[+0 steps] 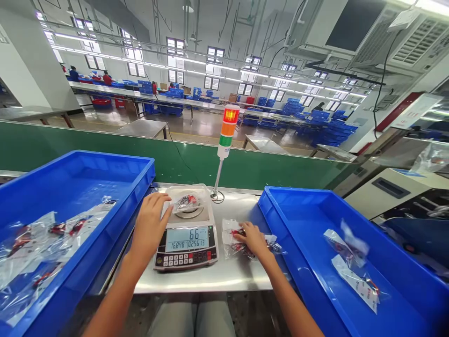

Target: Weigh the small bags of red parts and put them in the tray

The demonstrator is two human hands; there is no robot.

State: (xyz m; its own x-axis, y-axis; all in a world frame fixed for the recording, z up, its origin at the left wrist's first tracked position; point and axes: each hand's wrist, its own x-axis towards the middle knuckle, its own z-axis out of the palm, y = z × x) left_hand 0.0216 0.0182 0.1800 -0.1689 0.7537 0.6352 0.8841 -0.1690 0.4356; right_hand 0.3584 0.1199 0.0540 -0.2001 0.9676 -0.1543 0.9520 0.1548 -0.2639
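Note:
A digital counting scale [187, 243] sits on the steel table between two blue trays. On its round pan lies a small clear bag [186, 202] with red parts inside. My left hand [150, 224] rests at the scale's left edge, fingertips touching that bag, fingers closed on its edge. My right hand [253, 238] lies flat, fingers spread, on a pile of similar clear bags [234, 243] to the right of the scale.
A blue tray [87, 187] at left holds several bags; another blue tray [315, 215] at right holds two bags. A signal tower [227, 135] with its red light lit stands behind the scale. A green conveyor belt [245, 168] runs behind. Distant workers sit at far tables.

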